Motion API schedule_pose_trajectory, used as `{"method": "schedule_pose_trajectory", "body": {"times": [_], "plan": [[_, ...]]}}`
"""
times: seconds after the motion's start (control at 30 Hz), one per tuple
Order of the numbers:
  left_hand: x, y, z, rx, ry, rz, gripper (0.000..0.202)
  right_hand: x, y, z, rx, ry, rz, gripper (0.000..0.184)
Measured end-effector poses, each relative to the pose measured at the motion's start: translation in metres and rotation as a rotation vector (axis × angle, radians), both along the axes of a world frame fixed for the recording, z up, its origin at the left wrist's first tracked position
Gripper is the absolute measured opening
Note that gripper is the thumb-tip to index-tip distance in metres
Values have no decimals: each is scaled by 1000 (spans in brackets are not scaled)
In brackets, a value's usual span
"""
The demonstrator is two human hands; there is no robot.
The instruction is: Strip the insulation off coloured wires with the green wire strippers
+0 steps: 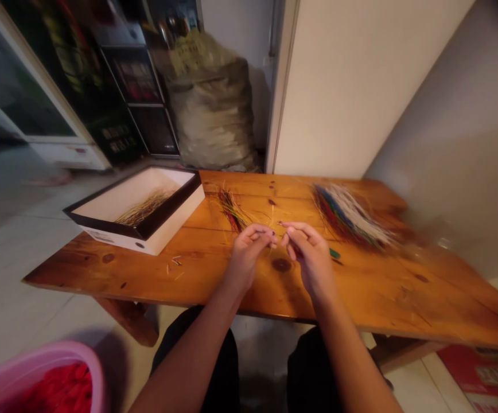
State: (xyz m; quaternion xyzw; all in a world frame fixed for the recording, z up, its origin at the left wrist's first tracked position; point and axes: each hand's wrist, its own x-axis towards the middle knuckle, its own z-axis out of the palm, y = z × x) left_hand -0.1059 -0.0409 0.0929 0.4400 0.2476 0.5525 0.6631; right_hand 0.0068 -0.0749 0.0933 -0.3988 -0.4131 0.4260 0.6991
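My left hand (251,244) is closed in a pinch above the middle of the table, and a thin yellowish wire (272,215) rises from its fingertips. Just to its right, my right hand (306,244) is also pinched, with a small dark tip at the fingers; what it holds is too small and blurred to name. Behind my left hand lies a small bundle of coloured wires (232,212). A larger bundle of white, blue, green and red wires (354,212) lies to the right. Beside my right hand is a green-handled tool (334,253), partly hidden.
On the wooden table (214,275), an open white box with black rim (180,209) holds thin wires at the left. Several wire scraps (175,261) lie near it. A pink tub (96,367) with red contents stands on the floor. A full sack (214,115) leans behind the table.
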Motion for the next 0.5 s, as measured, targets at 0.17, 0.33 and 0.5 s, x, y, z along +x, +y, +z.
{"method": "schedule_pose_trajectory", "body": {"times": [0.17,0.33,0.5], "plan": [[4,2,-2,-7,44,-8,6,1,-1,0,-36,10,16,19],[6,3,-3,-21,49,8,8,-4,1,-2,-45,80,65,21],[5,3,-2,-15,80,2,11,-9,2,-1,-67,156,110,22]]}}
